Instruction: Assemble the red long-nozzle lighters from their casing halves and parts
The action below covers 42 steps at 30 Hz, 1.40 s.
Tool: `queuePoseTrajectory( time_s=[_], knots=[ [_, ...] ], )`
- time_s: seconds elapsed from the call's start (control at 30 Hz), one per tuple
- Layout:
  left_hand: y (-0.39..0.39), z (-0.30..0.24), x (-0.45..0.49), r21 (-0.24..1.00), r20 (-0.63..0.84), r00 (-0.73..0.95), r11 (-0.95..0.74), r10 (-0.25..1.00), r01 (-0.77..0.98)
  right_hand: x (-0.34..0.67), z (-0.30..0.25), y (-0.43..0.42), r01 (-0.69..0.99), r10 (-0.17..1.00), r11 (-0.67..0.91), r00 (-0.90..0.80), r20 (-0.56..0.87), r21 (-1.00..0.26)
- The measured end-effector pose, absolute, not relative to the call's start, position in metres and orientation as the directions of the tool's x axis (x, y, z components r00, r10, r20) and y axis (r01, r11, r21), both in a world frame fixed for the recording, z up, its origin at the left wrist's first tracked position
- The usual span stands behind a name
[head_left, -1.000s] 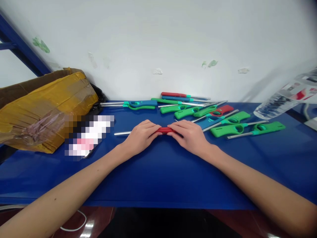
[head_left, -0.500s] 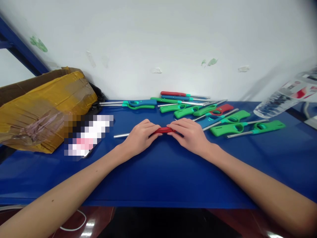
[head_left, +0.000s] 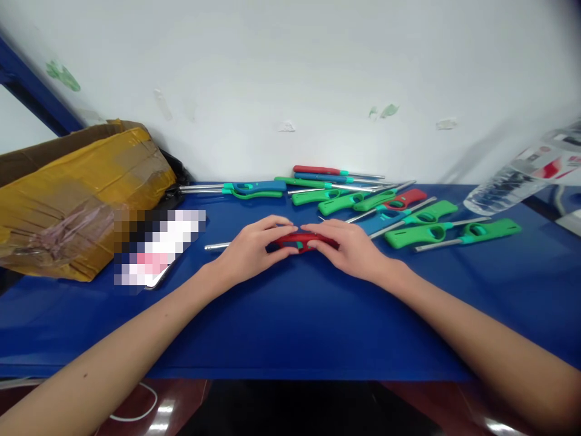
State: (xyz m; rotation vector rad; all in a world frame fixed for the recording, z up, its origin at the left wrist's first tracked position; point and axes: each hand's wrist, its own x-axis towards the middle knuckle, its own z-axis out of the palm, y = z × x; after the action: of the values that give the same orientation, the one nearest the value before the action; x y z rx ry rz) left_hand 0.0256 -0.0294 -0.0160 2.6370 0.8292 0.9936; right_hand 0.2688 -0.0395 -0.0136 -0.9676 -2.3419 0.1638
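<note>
Between my two hands is a red long-nosed gas lighter (head_left: 305, 238), its metal tube pointing left past my left hand. My left hand (head_left: 258, 248) is closed round the tube end of the red body, thumb below and fingers above. The far end of the handle is gripped by my right hand (head_left: 347, 245), its thumb on the near side by the teal trigger. Fingers cover parts of the body. Just behind my right hand lies a blue lighter (head_left: 380, 224), and several green lighters (head_left: 413, 236) spread to the right.
Behind are more lighters (head_left: 256, 189) near the white wall (head_left: 272, 79). To the left, a phone (head_left: 161, 248) with a blurred screen lies beside a taped carton (head_left: 82, 206). A water bottle (head_left: 503, 181) stands at the right of the blue table (head_left: 290, 327).
The red lighter has turned in my hands, so its broader side and the teal trigger now show. My left hand's fingers have spread slightly from the thumb.
</note>
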Motion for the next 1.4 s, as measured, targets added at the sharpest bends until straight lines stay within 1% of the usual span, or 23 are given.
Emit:
queuePoseTrajectory(
  time_s=[0.07,0.1,0.17,0.27,0.37,0.43,0.63,0.73,0.87,0.97,1.03,1.1,1.17,1.23,1.4],
  knots=[
    [-0.029,-0.013,0.018,0.410,0.426,0.689,-0.804,0.586,0.431,0.269,-0.011,-0.039,0.578,0.716,0.697,-0.591,0.372,-0.424],
    [-0.029,-0.012,0.015,0.418,0.390,0.698,-0.791,0.600,0.447,0.269,-0.011,-0.039,0.573,0.721,0.689,-0.603,0.341,-0.444],
    [-0.028,-0.010,0.009,0.427,0.343,0.684,-0.756,0.644,0.497,0.269,-0.009,-0.039,0.579,0.713,0.698,-0.620,0.328,-0.422],
    [-0.028,-0.007,0.007,0.431,0.260,0.681,-0.714,0.684,0.552,0.267,-0.009,-0.042,0.590,0.677,0.736,-0.645,0.356,-0.330],
    [-0.029,-0.005,0.011,0.475,0.177,0.685,-0.670,0.707,0.570,0.262,-0.009,-0.046,0.578,0.673,0.739,-0.662,0.332,-0.346],
    [-0.029,-0.005,0.013,0.490,0.153,0.688,-0.659,0.710,0.571,0.259,-0.010,-0.048,0.576,0.677,0.734,-0.666,0.314,-0.361],
    [-0.031,-0.007,0.013,0.465,0.160,0.712,-0.689,0.683,0.556,0.256,-0.012,-0.050,0.554,0.683,0.723,-0.662,0.308,-0.412],
    [-0.032,-0.007,0.013,0.458,0.170,0.711,-0.694,0.682,0.556,0.256,-0.008,-0.052,0.538,0.696,0.704,-0.654,0.297,-0.464],
    [-0.032,-0.007,0.014,0.471,0.176,0.705,-0.688,0.687,0.553,0.256,-0.004,-0.053,0.541,0.719,0.676,-0.633,0.287,-0.500],
    [-0.033,-0.007,0.014,0.496,0.165,0.669,-0.647,0.725,0.580,0.258,-0.005,-0.053,0.530,0.752,0.643,-0.574,0.324,-0.553],
    [-0.034,-0.006,0.014,0.515,0.152,0.645,-0.617,0.749,0.595,0.261,-0.006,-0.053,0.504,0.762,0.636,-0.529,0.374,-0.584],
    [-0.036,-0.004,0.015,0.522,0.149,0.649,-0.617,0.746,0.590,0.264,-0.007,-0.054,0.479,0.754,0.652,-0.491,0.436,-0.587],
    [-0.038,-0.002,0.015,0.497,0.160,0.676,-0.651,0.719,0.574,0.266,-0.006,-0.054,0.458,0.735,0.678,-0.460,0.498,-0.575],
    [-0.041,-0.001,0.015,0.445,0.174,0.703,-0.692,0.690,0.569,0.268,-0.005,-0.055,0.445,0.721,0.693,-0.436,0.538,-0.568],
    [-0.046,-0.002,0.016,0.296,0.252,0.731,-0.770,0.634,0.566,0.270,0.001,-0.057,0.438,0.702,0.711,-0.408,0.584,-0.550]
  ],
)
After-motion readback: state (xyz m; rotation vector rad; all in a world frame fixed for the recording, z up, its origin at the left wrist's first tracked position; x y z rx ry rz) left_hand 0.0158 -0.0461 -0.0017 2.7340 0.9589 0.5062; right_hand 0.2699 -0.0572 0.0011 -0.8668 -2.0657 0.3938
